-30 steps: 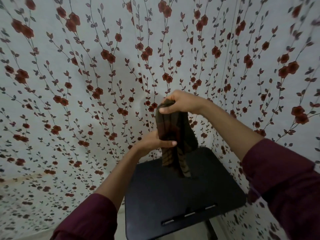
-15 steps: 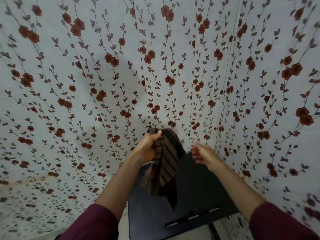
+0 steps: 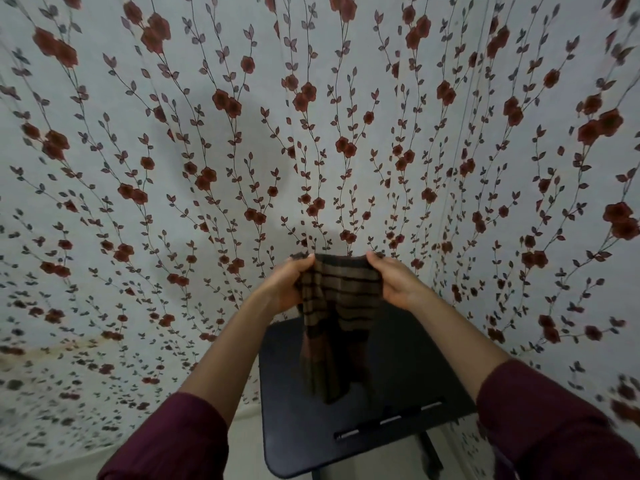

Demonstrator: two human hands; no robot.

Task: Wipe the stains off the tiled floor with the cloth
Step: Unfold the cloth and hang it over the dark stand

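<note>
A brown cloth with dark stripes (image 3: 337,313) hangs in the air in front of me, over a small black table. My left hand (image 3: 289,282) grips its upper left corner and my right hand (image 3: 394,280) grips its upper right corner, so the top edge is stretched between them. The rest of the cloth dangles folded below. A pale strip of floor (image 3: 242,441) shows at the bottom; no stains can be made out on it.
The small black table (image 3: 391,434) stands right below my hands against a wall. Wallpaper with red flowers and dark vines (image 3: 207,150) covers the walls ahead and to the right, which meet in a corner behind the table.
A second ago my right hand held the cloth high. Half a second ago only my left hand held it. Now my right hand has taken the other corner and the top edge is spread.
</note>
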